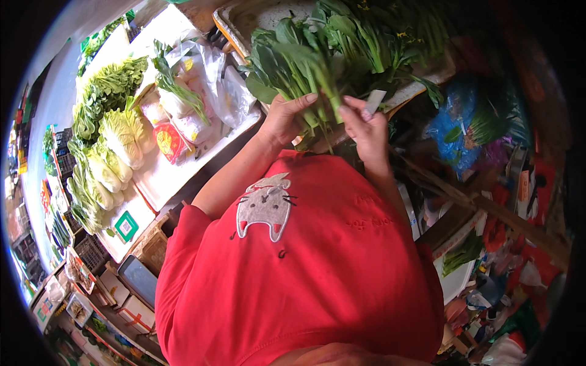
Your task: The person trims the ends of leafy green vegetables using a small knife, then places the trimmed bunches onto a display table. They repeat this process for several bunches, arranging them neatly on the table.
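Note:
My left hand [283,120] grips a bunch of choy sum [284,75], its leaves pointing away from me and its cut stems towards my chest. Just to the right, my right hand [366,126] pinches a single choy sum stalk [330,94] by its lower end; the leafy end is blurred. A small flat blade [375,101], pale and metallic-looking, sticks up from the fingers of that same hand. Beyond both hands, more choy sum [366,39], some with yellow flowers, lies in a white foam tray [270,13].
On the left, a white table [171,183] bears napa cabbages [123,137], a clear plastic bag [229,91], a red packet [170,142] and a green card with a printed code [126,226]. A blue plastic bag [453,128] and wooden bars [517,224] are at right.

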Demonstrator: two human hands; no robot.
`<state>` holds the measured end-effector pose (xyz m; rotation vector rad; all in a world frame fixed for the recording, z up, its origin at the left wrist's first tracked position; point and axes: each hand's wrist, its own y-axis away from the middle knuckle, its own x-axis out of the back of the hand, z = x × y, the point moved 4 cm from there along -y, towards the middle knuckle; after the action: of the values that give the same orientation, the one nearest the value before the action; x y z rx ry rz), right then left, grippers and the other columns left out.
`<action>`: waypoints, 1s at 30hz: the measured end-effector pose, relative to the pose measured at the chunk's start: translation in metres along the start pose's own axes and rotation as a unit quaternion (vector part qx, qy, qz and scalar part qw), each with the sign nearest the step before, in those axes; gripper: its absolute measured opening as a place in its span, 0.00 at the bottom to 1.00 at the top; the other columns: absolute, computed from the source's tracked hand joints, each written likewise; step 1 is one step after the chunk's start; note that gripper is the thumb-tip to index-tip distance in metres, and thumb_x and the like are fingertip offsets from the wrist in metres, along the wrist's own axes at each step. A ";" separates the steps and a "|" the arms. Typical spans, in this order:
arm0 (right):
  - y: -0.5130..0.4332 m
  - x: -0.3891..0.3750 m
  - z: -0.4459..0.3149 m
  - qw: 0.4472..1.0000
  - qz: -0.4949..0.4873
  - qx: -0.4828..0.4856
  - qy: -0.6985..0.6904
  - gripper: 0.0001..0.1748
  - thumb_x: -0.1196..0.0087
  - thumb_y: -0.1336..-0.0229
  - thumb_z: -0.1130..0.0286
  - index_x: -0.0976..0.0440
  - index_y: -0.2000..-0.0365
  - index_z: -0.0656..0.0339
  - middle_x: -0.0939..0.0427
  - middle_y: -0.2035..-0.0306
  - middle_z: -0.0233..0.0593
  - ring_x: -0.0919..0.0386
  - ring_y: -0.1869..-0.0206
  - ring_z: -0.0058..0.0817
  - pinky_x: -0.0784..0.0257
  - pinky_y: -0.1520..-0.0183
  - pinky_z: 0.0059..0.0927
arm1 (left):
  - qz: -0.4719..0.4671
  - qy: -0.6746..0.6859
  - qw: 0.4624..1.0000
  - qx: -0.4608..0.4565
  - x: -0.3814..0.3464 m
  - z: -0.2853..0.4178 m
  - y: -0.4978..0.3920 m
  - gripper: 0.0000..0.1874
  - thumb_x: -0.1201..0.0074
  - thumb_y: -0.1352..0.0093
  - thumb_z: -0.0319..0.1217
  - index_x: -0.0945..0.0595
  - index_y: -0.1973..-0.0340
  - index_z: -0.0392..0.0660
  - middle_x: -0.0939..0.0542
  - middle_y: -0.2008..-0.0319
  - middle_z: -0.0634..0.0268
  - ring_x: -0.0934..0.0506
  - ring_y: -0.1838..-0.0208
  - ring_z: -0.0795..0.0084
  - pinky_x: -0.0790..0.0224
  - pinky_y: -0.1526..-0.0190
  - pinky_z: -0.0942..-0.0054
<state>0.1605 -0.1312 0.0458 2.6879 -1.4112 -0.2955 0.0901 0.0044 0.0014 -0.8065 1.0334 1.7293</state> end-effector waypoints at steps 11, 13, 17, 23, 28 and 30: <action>0.004 -0.025 -0.002 0.928 -0.057 0.198 0.310 0.11 0.40 0.55 0.78 0.25 0.66 0.66 0.29 0.77 0.31 0.31 0.74 0.17 0.34 0.70 0.18 | 0.025 -0.039 0.998 -0.053 0.003 -0.009 -0.006 0.22 0.40 0.42 0.36 0.26 0.57 0.37 0.22 0.62 0.59 0.24 0.59 0.65 0.30 0.56 0.65; -0.004 -0.017 -0.001 0.945 -0.080 0.203 0.245 0.12 0.39 0.54 0.76 0.25 0.66 0.67 0.28 0.76 0.31 0.31 0.74 0.16 0.34 0.70 0.18 | 0.077 -0.034 0.995 -0.043 0.005 -0.007 -0.001 0.18 0.41 0.41 0.33 0.25 0.59 0.36 0.22 0.65 0.60 0.24 0.61 0.65 0.28 0.58 0.66; -0.047 0.042 -0.014 0.935 0.123 0.198 0.266 0.15 0.39 0.54 0.73 0.26 0.64 0.68 0.23 0.70 0.38 0.27 0.68 0.20 0.32 0.62 0.19 | -0.045 -0.161 0.986 0.015 -0.007 -0.013 0.029 0.20 0.42 0.43 0.31 0.27 0.58 0.36 0.23 0.66 0.56 0.23 0.65 0.65 0.27 0.65 0.67; -0.114 0.076 -0.004 0.834 0.161 0.257 0.461 0.19 0.38 0.54 0.71 0.28 0.62 0.71 0.26 0.71 0.35 0.28 0.69 0.21 0.31 0.62 0.21 | -0.065 -0.116 0.984 0.122 -0.009 -0.032 0.044 0.25 0.38 0.47 0.26 0.29 0.55 0.39 0.23 0.65 0.58 0.24 0.62 0.63 0.30 0.58 0.66; -0.103 0.077 -0.005 0.994 0.065 0.076 0.048 0.16 0.40 0.53 0.72 0.28 0.64 0.73 0.32 0.80 0.28 0.37 0.79 0.13 0.44 0.78 0.14 | 0.022 -0.023 0.999 0.041 0.007 -0.004 0.025 0.21 0.39 0.45 0.33 0.25 0.59 0.38 0.23 0.65 0.58 0.24 0.58 0.59 0.29 0.55 0.60; -0.085 0.064 -0.011 0.996 0.029 -0.004 -0.083 0.15 0.46 0.47 0.69 0.28 0.65 0.72 0.32 0.79 0.30 0.43 0.82 0.11 0.52 0.81 0.14 | 0.043 0.004 0.999 0.033 0.012 0.006 0.014 0.20 0.40 0.43 0.34 0.25 0.58 0.37 0.23 0.63 0.59 0.25 0.57 0.60 0.30 0.53 0.61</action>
<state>0.2664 -0.1356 0.0338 2.6639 -1.5228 -0.5302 0.0723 0.0110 -0.0019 -0.7365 1.1391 1.7549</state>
